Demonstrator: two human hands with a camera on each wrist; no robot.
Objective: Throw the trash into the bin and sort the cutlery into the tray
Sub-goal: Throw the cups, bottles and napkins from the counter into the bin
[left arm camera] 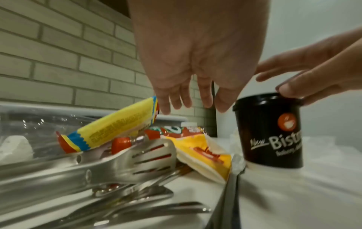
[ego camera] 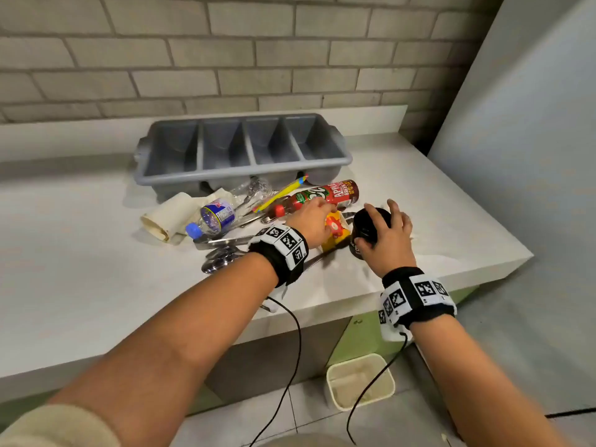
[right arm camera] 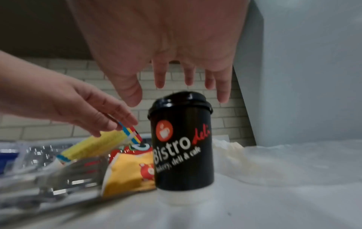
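white counter (ego camera: 96, 285) w/ a raised back lip, set against a grey brick wall (ego camera: 193, 53); plain pale panel (ego camera: 532, 124) on the right. below the counter edge: green cabinet front (ego camera: 358, 337), tiled floor, and a small cream bin (ego camera: 360, 380) standing on the floor, open top.

grey tray (ego camera: 242, 150) at the back of the counter, four compartments side by side, all bare inside as far as the head view shows.

pile just in front of the tray: rolled beige paper (ego camera: 167, 217) at the left, crushed clear bottle (ego camera: 214, 217) w/ blue cap & blue label, clear plastic wrap behind it, long yellow wrapper (left arm camera: 115, 128) w/ blue-red ends lying tilted on top, red juice bottle (ego camera: 322, 196) on its side, yellow-orange packet (ego camera: 335, 235) beside the cup. steel cutlery (ego camera: 222, 256) under and in front of the trash: spoons, slotted tongs (left arm camera: 137, 159), long handles, all overlapping.

black cup (right arm camera: 182, 147) w/ black lid, "bistro" logo, upright near the counter's right corner, white base showing.

right hand (ego camera: 387, 233) over the cup, fingers spread and bent round the lid; thumb touches the rim in the left wrist view, but a firm grip can't be told. left hand (ego camera: 311, 221) over the pile, fingers loose and apart, tips at the yellow wrapper's end, holding nothing.
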